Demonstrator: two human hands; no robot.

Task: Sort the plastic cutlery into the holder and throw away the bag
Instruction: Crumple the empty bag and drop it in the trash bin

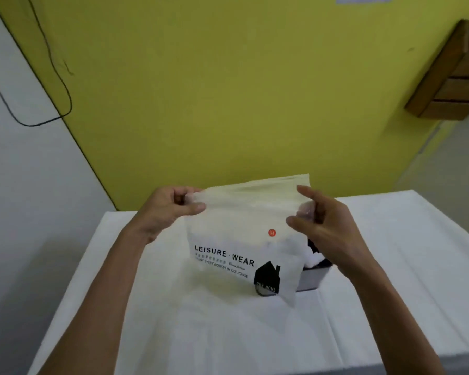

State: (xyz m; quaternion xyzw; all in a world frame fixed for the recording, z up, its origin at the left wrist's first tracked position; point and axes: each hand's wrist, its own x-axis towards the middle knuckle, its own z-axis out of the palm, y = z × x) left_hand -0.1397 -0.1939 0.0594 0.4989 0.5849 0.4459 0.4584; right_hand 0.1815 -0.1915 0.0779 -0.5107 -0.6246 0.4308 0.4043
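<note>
Pinching top corners, left hand [168,209] and right hand [328,226] hold the "LEISURE · WEAR" bag [238,223].

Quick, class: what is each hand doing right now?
Left hand: pinches the plastic bag's top left corner.
Right hand: fingers curled round the bag's right edge.

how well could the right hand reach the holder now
Probably yes, once it lets go: the right hand grips the bag at its top corner, and the holder sits just below it, partly behind the bag.
</note>
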